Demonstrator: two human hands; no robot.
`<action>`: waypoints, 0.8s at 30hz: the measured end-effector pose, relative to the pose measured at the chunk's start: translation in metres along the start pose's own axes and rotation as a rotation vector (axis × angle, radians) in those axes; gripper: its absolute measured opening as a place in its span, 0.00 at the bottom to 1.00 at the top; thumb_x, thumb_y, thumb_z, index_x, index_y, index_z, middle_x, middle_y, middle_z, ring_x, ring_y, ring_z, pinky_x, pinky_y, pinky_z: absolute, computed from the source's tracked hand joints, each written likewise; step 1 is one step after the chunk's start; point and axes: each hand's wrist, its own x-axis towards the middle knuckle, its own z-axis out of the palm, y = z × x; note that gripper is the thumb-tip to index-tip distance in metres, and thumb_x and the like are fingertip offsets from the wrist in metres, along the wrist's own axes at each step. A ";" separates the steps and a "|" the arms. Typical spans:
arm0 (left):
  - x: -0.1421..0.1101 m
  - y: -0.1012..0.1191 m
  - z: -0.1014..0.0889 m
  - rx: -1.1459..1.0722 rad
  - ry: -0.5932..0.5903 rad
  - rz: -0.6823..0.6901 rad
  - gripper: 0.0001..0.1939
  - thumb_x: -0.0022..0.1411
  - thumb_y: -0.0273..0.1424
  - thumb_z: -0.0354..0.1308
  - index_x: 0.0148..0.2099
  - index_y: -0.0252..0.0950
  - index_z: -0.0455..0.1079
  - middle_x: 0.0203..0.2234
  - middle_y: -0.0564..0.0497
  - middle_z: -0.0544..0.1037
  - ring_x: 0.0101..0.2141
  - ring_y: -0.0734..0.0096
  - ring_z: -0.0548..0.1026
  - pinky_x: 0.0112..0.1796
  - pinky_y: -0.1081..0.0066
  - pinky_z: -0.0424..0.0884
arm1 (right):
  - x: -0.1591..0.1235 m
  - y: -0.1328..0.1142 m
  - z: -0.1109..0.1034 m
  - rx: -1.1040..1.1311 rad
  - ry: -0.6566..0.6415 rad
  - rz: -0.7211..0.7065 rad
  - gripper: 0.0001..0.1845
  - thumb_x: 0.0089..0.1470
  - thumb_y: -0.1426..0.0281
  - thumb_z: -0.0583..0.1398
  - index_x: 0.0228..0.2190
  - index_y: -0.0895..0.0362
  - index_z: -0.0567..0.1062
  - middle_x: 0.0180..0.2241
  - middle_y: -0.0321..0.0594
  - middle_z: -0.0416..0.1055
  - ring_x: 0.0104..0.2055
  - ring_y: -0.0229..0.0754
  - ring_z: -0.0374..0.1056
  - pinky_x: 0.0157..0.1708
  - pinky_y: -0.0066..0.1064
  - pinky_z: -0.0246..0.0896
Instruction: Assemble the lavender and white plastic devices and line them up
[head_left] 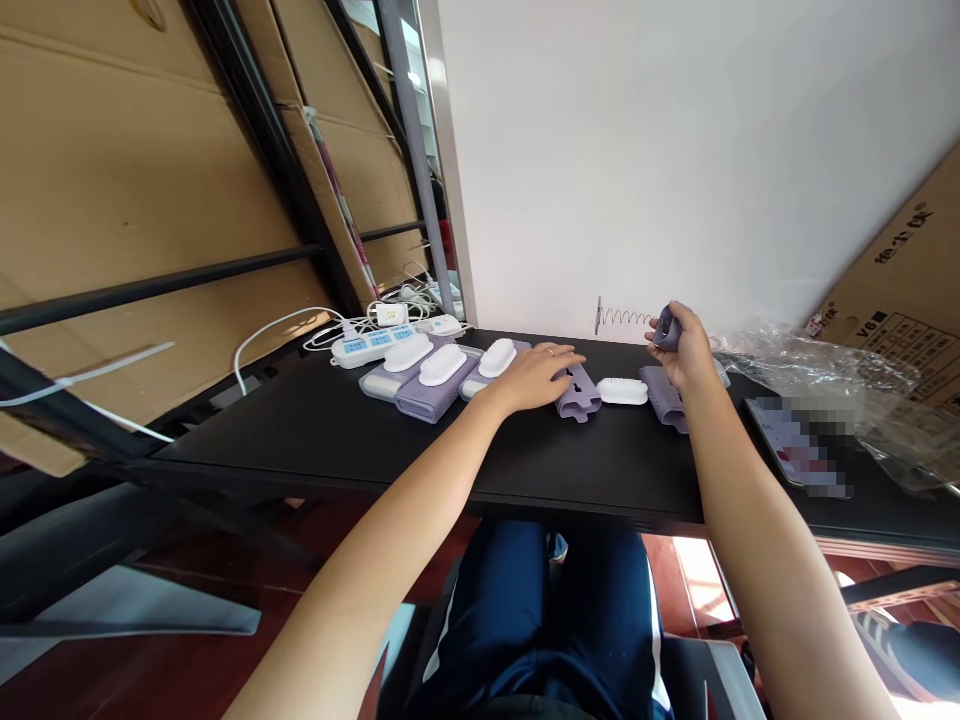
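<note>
My right hand [686, 350] is raised above the black table and closed on a small hollow purple plastic part [666, 328]. A thin coil spring [626, 317] with a flat end piece stretches leftward beside it; whether they are joined I cannot tell. Below lies a purple casing [663, 395], partly behind my right wrist. My left hand [536, 375] reaches out with fingers extended, its fingertips at a purple shell with cut-outs [578, 395]. Between the two casings sits a white oval piece with a ridged edge [622, 391].
Left of my hand lie purple-and-grey units with white oval tops [442, 366]. A white power strip [367, 346] with tangled cables is behind them. To the right are a phone [787, 440], clear plastic wrap [817, 360] and a cardboard box [907, 270]. A white panel [675, 150] backs the table [337, 430].
</note>
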 end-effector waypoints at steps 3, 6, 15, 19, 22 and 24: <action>0.000 0.004 0.004 0.012 -0.082 0.056 0.29 0.74 0.50 0.39 0.68 0.50 0.66 0.68 0.52 0.65 0.65 0.55 0.62 0.60 0.56 0.63 | 0.005 0.001 -0.005 0.021 -0.018 0.020 0.14 0.53 0.59 0.64 0.38 0.49 0.68 0.28 0.35 0.75 0.26 0.39 0.72 0.19 0.26 0.65; -0.002 0.012 0.003 0.079 -0.017 0.020 0.35 0.72 0.56 0.36 0.63 0.47 0.73 0.60 0.46 0.73 0.59 0.51 0.68 0.56 0.55 0.65 | 0.007 0.001 -0.007 0.028 -0.015 0.031 0.15 0.52 0.58 0.65 0.37 0.50 0.68 0.28 0.36 0.75 0.26 0.39 0.72 0.19 0.26 0.65; -0.002 0.013 0.002 -0.065 -0.271 0.098 0.51 0.54 0.66 0.56 0.74 0.50 0.53 0.70 0.47 0.62 0.69 0.48 0.55 0.66 0.49 0.50 | 0.004 -0.004 -0.006 0.055 -0.008 0.094 0.10 0.58 0.60 0.61 0.32 0.53 0.72 0.27 0.37 0.74 0.25 0.36 0.71 0.17 0.23 0.62; -0.002 0.009 0.002 -0.052 -0.254 0.069 0.52 0.50 0.62 0.62 0.73 0.51 0.56 0.67 0.45 0.65 0.65 0.46 0.60 0.63 0.49 0.57 | 0.003 -0.007 -0.005 0.067 -0.014 0.137 0.11 0.60 0.61 0.60 0.29 0.55 0.73 0.27 0.38 0.74 0.25 0.36 0.70 0.17 0.23 0.62; -0.001 0.002 -0.001 -0.148 -0.150 0.036 0.50 0.50 0.62 0.63 0.71 0.51 0.59 0.64 0.45 0.67 0.63 0.46 0.62 0.61 0.53 0.61 | 0.002 -0.010 -0.006 0.105 -0.051 0.162 0.12 0.61 0.61 0.59 0.29 0.55 0.73 0.27 0.38 0.74 0.24 0.36 0.69 0.16 0.22 0.61; 0.002 -0.004 -0.003 -0.238 -0.007 -0.009 0.51 0.50 0.62 0.64 0.71 0.50 0.59 0.63 0.44 0.67 0.64 0.48 0.62 0.62 0.55 0.61 | 0.001 -0.011 -0.007 0.140 -0.079 0.174 0.11 0.61 0.61 0.58 0.30 0.55 0.73 0.27 0.38 0.74 0.24 0.36 0.69 0.16 0.22 0.60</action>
